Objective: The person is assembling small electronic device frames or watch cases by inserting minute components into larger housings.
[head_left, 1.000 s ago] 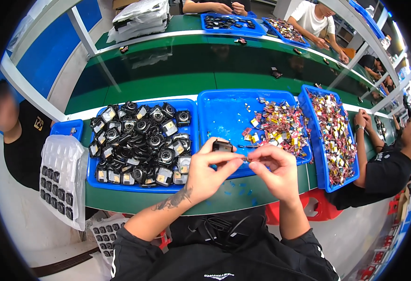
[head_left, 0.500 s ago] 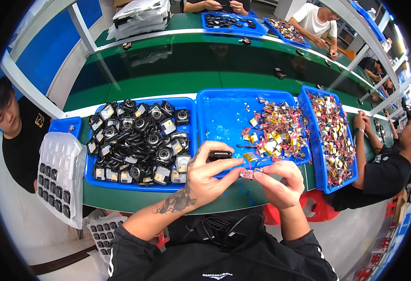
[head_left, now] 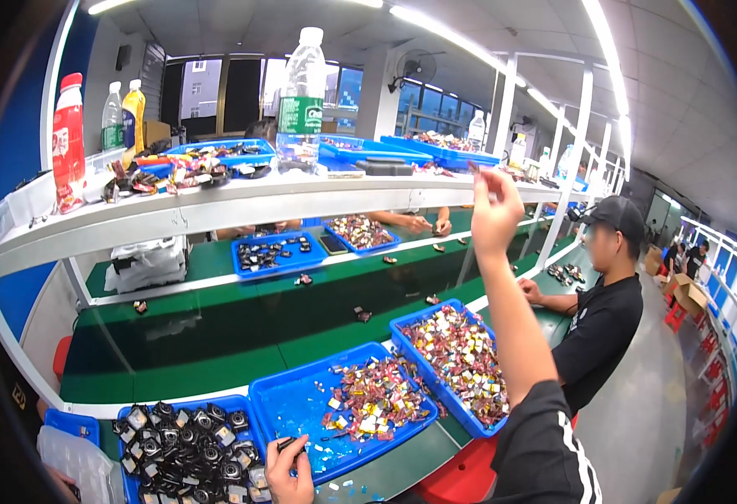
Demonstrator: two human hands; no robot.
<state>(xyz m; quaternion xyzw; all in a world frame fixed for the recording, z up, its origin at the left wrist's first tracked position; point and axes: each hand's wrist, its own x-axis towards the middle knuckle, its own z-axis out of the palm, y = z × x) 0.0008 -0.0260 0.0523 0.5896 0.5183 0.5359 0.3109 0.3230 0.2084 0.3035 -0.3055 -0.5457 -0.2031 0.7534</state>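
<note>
Black and small, a part (head_left: 286,443) sits pinched in the fingertips of our left hand (head_left: 288,475), its long axis roughly level, pointing left to right, over the near edge of the middle blue tray (head_left: 280,403) of colourful small pieces. Our right hand (head_left: 496,210) is raised high, fingers curled together; whether they hold anything we cannot tell. Left lies a blue tray (head_left: 185,406) of black round parts; right, another tray (head_left: 409,333) of mixed pieces. Beyond, a white shelf (head_left: 217,206) carries bottles, and a person in black (head_left: 603,319) sits alongside.
</note>
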